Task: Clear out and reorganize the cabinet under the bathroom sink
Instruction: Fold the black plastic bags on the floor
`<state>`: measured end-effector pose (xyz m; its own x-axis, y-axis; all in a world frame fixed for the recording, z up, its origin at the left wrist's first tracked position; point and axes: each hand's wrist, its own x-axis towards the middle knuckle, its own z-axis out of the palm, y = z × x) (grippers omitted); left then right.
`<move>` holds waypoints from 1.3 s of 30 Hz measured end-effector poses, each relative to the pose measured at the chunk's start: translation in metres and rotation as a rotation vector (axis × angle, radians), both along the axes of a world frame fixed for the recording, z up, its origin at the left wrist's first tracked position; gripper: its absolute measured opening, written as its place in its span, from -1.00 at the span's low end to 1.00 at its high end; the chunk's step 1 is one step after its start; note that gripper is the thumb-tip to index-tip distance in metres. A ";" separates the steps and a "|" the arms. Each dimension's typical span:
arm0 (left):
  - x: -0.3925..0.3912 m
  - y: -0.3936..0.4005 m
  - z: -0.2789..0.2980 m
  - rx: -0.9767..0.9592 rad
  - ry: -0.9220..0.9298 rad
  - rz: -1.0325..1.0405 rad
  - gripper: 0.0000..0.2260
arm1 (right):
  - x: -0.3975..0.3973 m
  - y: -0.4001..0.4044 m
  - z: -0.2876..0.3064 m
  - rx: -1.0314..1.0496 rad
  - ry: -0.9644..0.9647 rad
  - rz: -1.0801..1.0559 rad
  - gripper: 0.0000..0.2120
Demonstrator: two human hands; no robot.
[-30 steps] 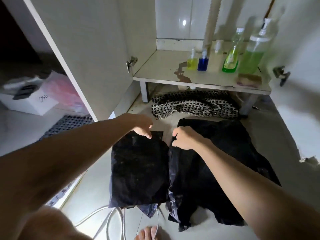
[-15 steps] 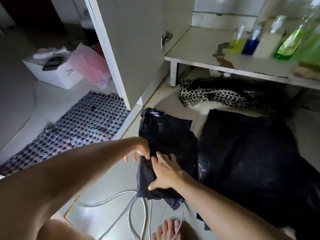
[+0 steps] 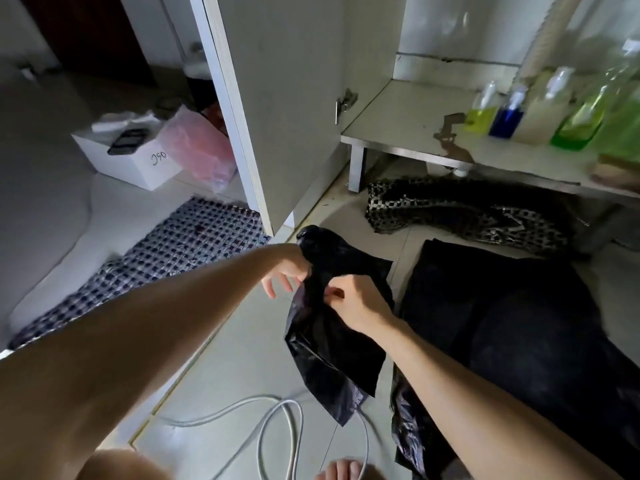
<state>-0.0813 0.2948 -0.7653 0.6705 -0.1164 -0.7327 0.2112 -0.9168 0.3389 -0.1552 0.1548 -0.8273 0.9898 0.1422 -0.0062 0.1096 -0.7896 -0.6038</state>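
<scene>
Both hands work one small black crinkly plastic bag [image 3: 332, 344], lifted off the pale glossy tile floor [image 3: 242, 368] in front of the open white cabinet door [image 3: 277, 109]. Right hand [image 3: 353, 306] pinches the film near the bag's upper middle, fingers curled onto it. Left hand [image 3: 285, 271] sits at the bag's top left edge; thumb side looks tucked into the bunched top, other fingers spread loose, so I read it as a light hold, not certain. The bag hangs down and slightly right from the two grips, its long axis running top to bottom with the lower corner near the grey-white coiled hose [image 3: 277, 420]. Right hand is nearer the bag's middle, left nearer the knotted top end. Thin glossy film, wrinkled, floppy, will not hold shape, so folding likely needs both hands. Just right lies a large black flat plastic sheet or bag [image 3: 519, 323], apart from the small one by a strip of floor. Beyond, a black-and-white checked woven cloth [image 3: 467, 216] lies under the raised stained white cabinet shelf [image 3: 415, 129], where small yellow [image 3: 479, 114], blue [image 3: 507, 117] and larger green [image 3: 575, 129] liquid bottles stand in a row. Left of the door: blue checked floor mat [image 3: 173, 251], white cardboard box [image 3: 131, 161], pink plastic bag [image 3: 197, 150].
</scene>
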 end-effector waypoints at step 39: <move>-0.015 0.006 0.102 0.046 -0.538 -0.159 -0.72 | 0.011 -0.005 0.111 -0.169 0.017 -0.004 -0.53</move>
